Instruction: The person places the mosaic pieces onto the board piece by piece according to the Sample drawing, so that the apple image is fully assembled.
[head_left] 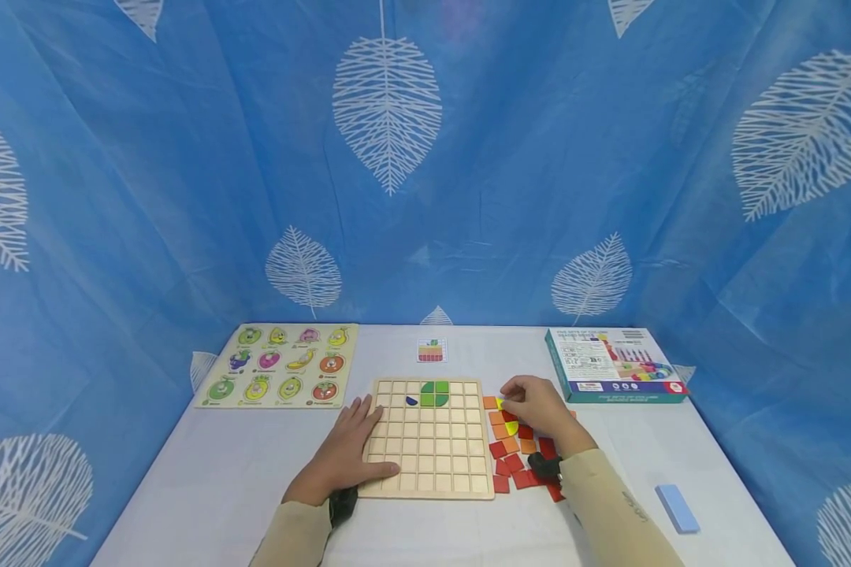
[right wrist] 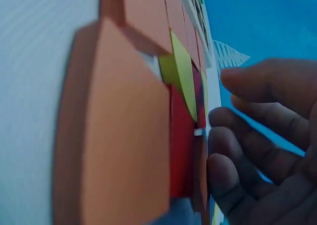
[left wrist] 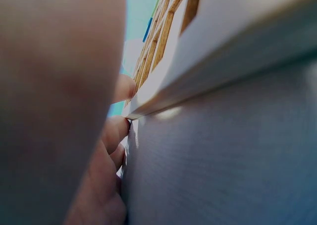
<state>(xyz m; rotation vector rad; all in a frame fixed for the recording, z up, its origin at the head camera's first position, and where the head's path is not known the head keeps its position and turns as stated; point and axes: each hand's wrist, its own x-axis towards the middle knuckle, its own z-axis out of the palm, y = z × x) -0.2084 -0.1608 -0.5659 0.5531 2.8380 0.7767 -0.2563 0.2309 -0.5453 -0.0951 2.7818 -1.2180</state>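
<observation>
1. Wooden and pale, the grid board (head_left: 425,441) lay mostly bare on the white worktop (head_left: 411,531), with green tiles (head_left: 428,399) in four cells near its far edge and a dark blue shape (head_left: 411,401) just left of them.
2. My left grip (head_left: 347,449) rested across the board's left edge, fingers spread, grasping nothing. Light, even pressure there seemed enough to stop the board sliding.
3. My right grip (head_left: 539,405) was at the loose tiles (head_left: 514,462) just right of the board, fingers loosely bent. I saw nothing caught between them, and could not tell whether a fingertip touched a tile.
4. A yellow tile (head_left: 512,428) lay crowded among red and orange ones. To pick one cleanly, I reckoned, thumb and forefinger needed opposite edges; dragging across a face risked shifting the neighbours.
5. That yellow one seemed to have a rounded side, so I judged it worth checking which way its curve faced while pinching it.
6. Beyond the board lay a small picture card (head_left: 432,352), easy to glance at.
</observation>
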